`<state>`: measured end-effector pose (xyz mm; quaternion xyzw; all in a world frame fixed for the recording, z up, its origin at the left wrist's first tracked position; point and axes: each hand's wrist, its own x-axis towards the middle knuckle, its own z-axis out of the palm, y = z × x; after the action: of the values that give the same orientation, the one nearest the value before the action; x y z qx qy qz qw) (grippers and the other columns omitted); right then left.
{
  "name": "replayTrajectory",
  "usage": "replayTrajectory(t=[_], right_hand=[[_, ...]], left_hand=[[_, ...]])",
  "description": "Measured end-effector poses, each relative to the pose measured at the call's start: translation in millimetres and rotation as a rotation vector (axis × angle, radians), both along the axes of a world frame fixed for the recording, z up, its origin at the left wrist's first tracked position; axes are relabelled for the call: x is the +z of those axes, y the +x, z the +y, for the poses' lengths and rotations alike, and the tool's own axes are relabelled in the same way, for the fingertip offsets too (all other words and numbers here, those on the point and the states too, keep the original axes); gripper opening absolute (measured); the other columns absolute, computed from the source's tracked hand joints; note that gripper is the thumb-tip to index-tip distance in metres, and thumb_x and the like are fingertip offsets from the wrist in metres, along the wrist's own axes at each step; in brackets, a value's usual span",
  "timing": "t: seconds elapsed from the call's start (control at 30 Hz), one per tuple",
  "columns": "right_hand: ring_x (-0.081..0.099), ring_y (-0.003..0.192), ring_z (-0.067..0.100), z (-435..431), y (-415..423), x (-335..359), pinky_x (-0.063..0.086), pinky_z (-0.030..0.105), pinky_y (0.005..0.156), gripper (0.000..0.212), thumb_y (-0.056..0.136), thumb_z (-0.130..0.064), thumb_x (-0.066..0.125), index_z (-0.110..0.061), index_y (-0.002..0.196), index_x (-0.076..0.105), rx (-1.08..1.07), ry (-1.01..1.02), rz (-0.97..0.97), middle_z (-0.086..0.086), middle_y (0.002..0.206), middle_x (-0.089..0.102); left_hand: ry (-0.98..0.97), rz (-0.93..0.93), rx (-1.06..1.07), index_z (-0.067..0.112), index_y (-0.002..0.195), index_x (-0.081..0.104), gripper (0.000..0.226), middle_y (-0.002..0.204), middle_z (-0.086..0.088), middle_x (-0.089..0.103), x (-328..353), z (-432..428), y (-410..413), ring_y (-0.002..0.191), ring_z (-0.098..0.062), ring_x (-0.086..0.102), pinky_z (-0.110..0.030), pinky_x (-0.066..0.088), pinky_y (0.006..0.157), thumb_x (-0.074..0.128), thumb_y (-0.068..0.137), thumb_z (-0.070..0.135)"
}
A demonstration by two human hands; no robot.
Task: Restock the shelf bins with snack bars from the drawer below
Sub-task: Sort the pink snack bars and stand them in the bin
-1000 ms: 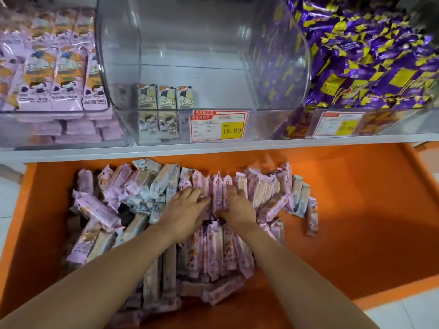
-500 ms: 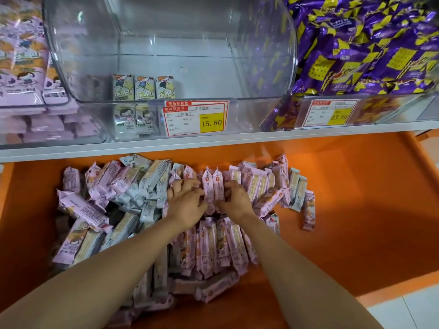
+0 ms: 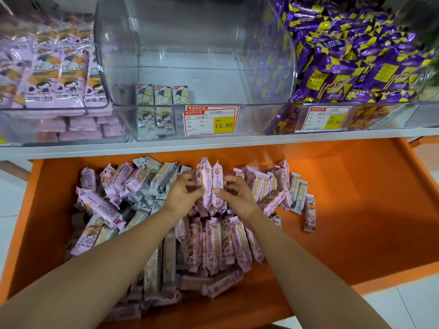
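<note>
Pinching a bunch of snack bars point(image 3: 211, 186) between left grip point(image 3: 183, 194) and right grip point(image 3: 237, 195), fingers curled in from both sides, straight below the price tag point(image 3: 211, 121), over the heap in the orange drawer point(image 3: 344, 210). Probably light, soft and slippery in foil; best squeezed across the middles, not by the crimped ends. Lifted upright off the heap since half a second ago, when pressed low into it. Bound, likely, for the near-empty clear bin point(image 3: 194, 55) just behind the price tag.

Pink bars point(image 3: 211, 186); orange drawer point(image 3: 356, 210); purple-yellow packets point(image 3: 344, 55).
</note>
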<state>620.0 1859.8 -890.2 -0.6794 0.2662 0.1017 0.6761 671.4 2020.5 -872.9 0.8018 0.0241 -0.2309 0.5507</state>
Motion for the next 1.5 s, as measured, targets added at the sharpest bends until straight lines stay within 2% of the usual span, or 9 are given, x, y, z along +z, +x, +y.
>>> replayTrajectory(t=[0.17,0.37,0.53,0.7,0.87,1.0,1.2,1.33,1.5], right_hand=[[0.053,0.123,0.02,13,-4,13,0.041,0.044,0.11,0.066,0.075,-0.037,0.082,-0.021,0.132,0.055,0.093,-0.01,0.008,0.001,0.129,0.058],[0.051,0.128,0.021,35,-10,37,0.041,0.045,0.11,0.078,0.068,-0.056,0.075,-0.029,0.137,0.051,0.147,-0.032,-0.014,0.0,0.14,0.053],[0.055,0.115,0.017,50,-18,57,0.045,0.022,0.088,0.048,0.09,-0.03,0.068,-0.019,0.132,0.047,0.16,-0.072,-0.029,0.001,0.126,0.055],[0.056,0.118,0.018,70,-22,71,0.048,0.039,0.101,0.076,0.066,-0.047,0.085,-0.022,0.128,0.05,0.225,-0.114,-0.037,0.002,0.128,0.058],[0.065,0.107,0.025,91,-24,88,0.053,0.032,0.088,0.037,0.084,-0.007,0.073,-0.009,0.119,0.062,0.193,-0.02,-0.071,0.008,0.115,0.07],[0.066,0.096,0.023,114,-24,110,0.052,0.037,0.088,0.036,0.086,-0.003,0.069,-0.004,0.121,0.061,0.194,0.035,-0.09,0.013,0.111,0.069],[0.066,0.093,0.019,141,-25,137,0.054,0.024,0.072,0.053,0.085,-0.001,0.07,-0.013,0.131,0.048,0.25,0.022,-0.13,0.013,0.115,0.062],[0.066,0.099,0.029,159,-25,148,0.057,0.037,0.084,0.053,0.082,0.0,0.072,-0.008,0.128,0.048,0.314,0.015,-0.135,0.022,0.122,0.059],[0.065,0.096,0.028,181,-23,170,0.058,0.037,0.079,0.054,0.079,0.002,0.073,-0.004,0.125,0.046,0.374,0.0,-0.161,0.025,0.123,0.056]], left_hand=[[-0.178,0.311,0.036,0.008,0.125,0.056,0.05,0.123,-0.008,0.06,5,20,-1,0.113,-0.022,0.057,-0.038,0.044,0.105,0.077,0.082,0.023],[-0.262,0.304,0.055,0.007,0.108,0.063,0.032,0.091,-0.007,0.069,17,38,-8,0.076,-0.016,0.061,-0.018,0.051,0.058,0.077,0.082,0.018],[-0.257,0.272,0.023,0.007,0.103,0.063,0.034,0.085,-0.006,0.067,35,60,-11,0.069,-0.012,0.056,-0.023,0.048,0.063,0.08,0.079,0.023],[-0.29,0.212,0.009,0.002,0.098,0.063,0.027,0.063,0.002,0.061,53,84,-16,0.046,-0.001,0.051,-0.014,0.042,0.046,0.078,0.08,0.016],[-0.252,0.134,-0.038,0.009,0.095,0.067,0.029,0.095,-0.001,0.068,74,117,-16,0.089,-0.014,0.061,-0.02,0.044,0.071,0.079,0.079,0.029],[-0.295,0.209,-0.036,0.01,0.094,0.067,0.027,0.078,0.008,0.058,91,141,-21,0.08,-0.019,0.056,-0.028,0.049,0.074,0.08,0.079,0.028],[-0.323,0.167,-0.047,0.009,0.108,0.066,0.037,0.111,-0.014,0.068,112,171,-32,0.097,-0.027,0.059,-0.03,0.044,0.079,0.079,0.079,0.029],[-0.329,0.094,-0.055,0.004,0.115,0.064,0.079,0.117,-0.019,0.067,119,191,-36,0.114,-0.036,0.061,-0.049,0.042,0.104,0.089,0.057,0.051],[-0.302,0.029,-0.014,0.001,0.1,0.07,0.024,0.084,-0.003,0.075,134,211,-41,0.077,-0.02,0.069,-0.039,0.058,0.079,0.077,0.083,0.018]])
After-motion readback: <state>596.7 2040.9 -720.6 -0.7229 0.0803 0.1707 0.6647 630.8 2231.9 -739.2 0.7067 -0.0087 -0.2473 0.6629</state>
